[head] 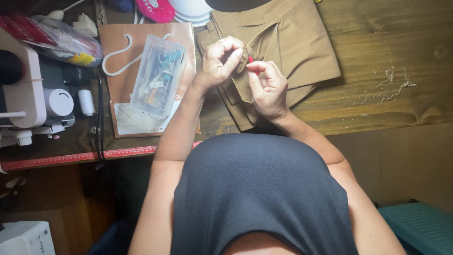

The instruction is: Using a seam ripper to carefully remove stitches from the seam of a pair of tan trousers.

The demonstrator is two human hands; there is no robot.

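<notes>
A folded tan garment [292, 42] lies on the wooden table [391, 42]. My left hand [218, 63] pinches a raised bit of its fabric near a seam. Close beside it, my right hand [268, 87] grips a small tool with a red handle [250, 59], its tip at the pinched fabric. Both hands hover just above the garment's near edge, almost touching each other.
A clear plastic box of sewing bits [158, 75] rests on a brown paper bag with rope handles [123, 56]. A sewing machine [33, 89] stands at the left. Loose thread scraps [387, 89] lie at the right. A red measuring tape [80, 158] lines the table's edge. A teal bin [420, 226] sits below.
</notes>
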